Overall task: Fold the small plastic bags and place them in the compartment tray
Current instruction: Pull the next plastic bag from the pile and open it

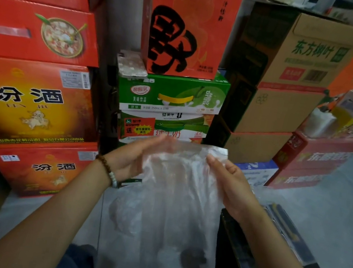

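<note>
A clear plastic bag (175, 192) hangs in front of me, held up by its top edge. My left hand (134, 159) grips its upper left part, fingers behind the film. My right hand (230, 180) pinches its upper right edge. The bag's lower part drapes down to my lap. A dark tray (242, 250) with a black rim lies on the floor at the lower right, partly hidden behind the bag and my right forearm. Its compartments are not clear to see.
Stacked cartons wall the front: red boxes (28, 104) at left, green milk boxes (172, 95) in the middle, brown cartons (298, 67) at right. A phone (132, 64) lies on the green box. Grey floor (333, 207) stretches to the right.
</note>
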A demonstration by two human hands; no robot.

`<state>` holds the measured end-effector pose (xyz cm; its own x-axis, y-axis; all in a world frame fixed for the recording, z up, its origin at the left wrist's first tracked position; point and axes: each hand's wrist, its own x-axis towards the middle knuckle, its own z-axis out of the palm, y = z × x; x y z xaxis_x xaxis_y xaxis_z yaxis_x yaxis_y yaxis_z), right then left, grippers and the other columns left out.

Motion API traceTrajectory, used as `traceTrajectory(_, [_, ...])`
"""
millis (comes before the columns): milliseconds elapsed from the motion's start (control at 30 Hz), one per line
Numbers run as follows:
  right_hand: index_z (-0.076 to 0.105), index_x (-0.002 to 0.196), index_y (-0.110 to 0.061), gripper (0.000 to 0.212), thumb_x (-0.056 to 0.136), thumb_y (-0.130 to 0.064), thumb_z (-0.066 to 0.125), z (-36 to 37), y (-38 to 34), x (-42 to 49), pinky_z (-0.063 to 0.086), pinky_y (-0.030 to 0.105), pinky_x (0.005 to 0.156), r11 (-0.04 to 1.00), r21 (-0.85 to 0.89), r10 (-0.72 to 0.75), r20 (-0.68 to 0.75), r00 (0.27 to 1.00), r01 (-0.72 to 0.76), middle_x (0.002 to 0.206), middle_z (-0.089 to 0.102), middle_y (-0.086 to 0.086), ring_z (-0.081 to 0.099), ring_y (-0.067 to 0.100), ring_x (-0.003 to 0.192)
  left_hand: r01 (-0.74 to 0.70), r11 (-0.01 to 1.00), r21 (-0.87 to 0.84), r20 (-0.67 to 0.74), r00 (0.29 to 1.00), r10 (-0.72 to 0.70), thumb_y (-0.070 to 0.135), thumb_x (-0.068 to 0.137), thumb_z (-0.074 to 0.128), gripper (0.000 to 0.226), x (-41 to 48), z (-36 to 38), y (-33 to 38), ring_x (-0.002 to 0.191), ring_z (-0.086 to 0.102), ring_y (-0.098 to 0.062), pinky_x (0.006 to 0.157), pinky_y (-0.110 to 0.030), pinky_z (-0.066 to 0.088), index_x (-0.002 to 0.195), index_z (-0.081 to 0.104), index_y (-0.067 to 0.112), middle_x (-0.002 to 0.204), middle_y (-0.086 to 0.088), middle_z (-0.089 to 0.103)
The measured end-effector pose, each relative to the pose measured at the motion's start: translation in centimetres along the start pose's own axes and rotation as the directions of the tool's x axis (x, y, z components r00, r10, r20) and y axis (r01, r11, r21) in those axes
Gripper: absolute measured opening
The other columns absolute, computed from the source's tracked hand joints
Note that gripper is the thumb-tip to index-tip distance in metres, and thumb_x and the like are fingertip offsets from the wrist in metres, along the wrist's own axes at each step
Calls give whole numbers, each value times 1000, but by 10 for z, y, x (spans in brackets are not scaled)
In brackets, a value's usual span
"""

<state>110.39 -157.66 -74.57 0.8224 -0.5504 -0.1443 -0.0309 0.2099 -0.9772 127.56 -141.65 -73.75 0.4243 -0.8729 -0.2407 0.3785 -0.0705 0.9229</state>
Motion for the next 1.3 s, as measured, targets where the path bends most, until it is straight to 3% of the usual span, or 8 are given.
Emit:
traceTrajectory(133, [67, 89, -4, 39, 78, -41, 75, 7, -4, -2, 50, 48, 80, 996, 28, -79, -175, 981, 85, 94, 64, 28, 60, 37, 84, -41, 972, -229, -80, 997, 24, 49, 83, 63, 43, 5, 6, -5, 86, 66, -17, 88, -34, 52, 109, 71, 16, 101, -7, 72])
traceTrajectory(233, [69, 83, -5, 29, 91, -32, 64, 15, -6, -5, 54, 32, 64, 987, -64, -156, -177, 972, 147, 77, 70, 14, 66, 20, 68, -104, 993, -61, -280, 956, 83, 33, 92, 55, 20, 6, 26, -10, 65, 67, -9, 62, -24, 57, 93, 67, 17, 81, 0, 73])
traceTrajectory(367, [49, 59, -16, 41, 98, -27, 55, 19, -6, -4, 28, 14, 45, 946, -171, -314, -259, 913, 276, 47, 35, -11, 29, 2, 44, -259, 935, 243, -476, 808, 347, 29, 97, 52, 21, 9, 26, -13, 50, 52, -4, 46, -13, 41, 84, 67, 24, 61, 7, 64])
traceTrajectory(500, [59, 60, -18, 40, 95, -37, 55, 19, -10, -4, 34, 18, 46, 975, -119, -214, -237, 948, 190, 49, 46, -7, 41, 4, 44, -353, 867, 350, -434, 760, 485, 31, 96, 53, 23, 9, 26, -16, 69, 50, -20, 56, -22, 40, 81, 70, 29, 74, -10, 58])
traceTrajectory(667, [76, 90, -12, 28, 95, -32, 57, 20, -10, -3, 52, 16, 66, 987, -108, -130, -126, 983, 117, 85, 76, 4, 71, 13, 80, -348, 842, 411, -384, 772, 507, 33, 93, 57, 24, 11, 25, -20, 64, 48, -15, 63, -28, 38, 75, 72, 29, 70, -6, 58])
traceTrajectory(900, [70, 108, -12, 29, 100, -25, 46, 20, -14, 0, 57, 21, 75, 986, 32, -158, -110, 981, 163, 110, 73, 5, 71, 16, 99, -361, 713, 600, -411, 626, 663, 30, 88, 63, 33, 9, 27, -19, 108, 51, -5, 86, -11, 40, 119, 56, 24, 120, 10, 55])
traceTrajectory(1100, [68, 110, -15, 28, 101, -23, 43, 30, -10, 4, 55, 24, 79, 982, 138, -132, -6, 991, 132, 111, 73, 2, 68, 17, 106, -398, 804, 442, -147, 852, 503, 27, 92, 58, 24, 7, 50, -23, 108, 53, 12, 90, -7, 44, 115, 57, 34, 117, 20, 59])
traceTrajectory(1300, [70, 109, -11, 30, 100, -20, 43, 35, -10, 2, 55, 25, 79, 980, 143, -153, 96, 984, 138, 108, 74, 5, 69, 19, 105, -462, 840, 283, -61, 866, 497, 14, 96, 51, 19, 6, 58, -21, 104, 64, -5, 82, -15, 50, 103, 66, 23, 104, 10, 71])
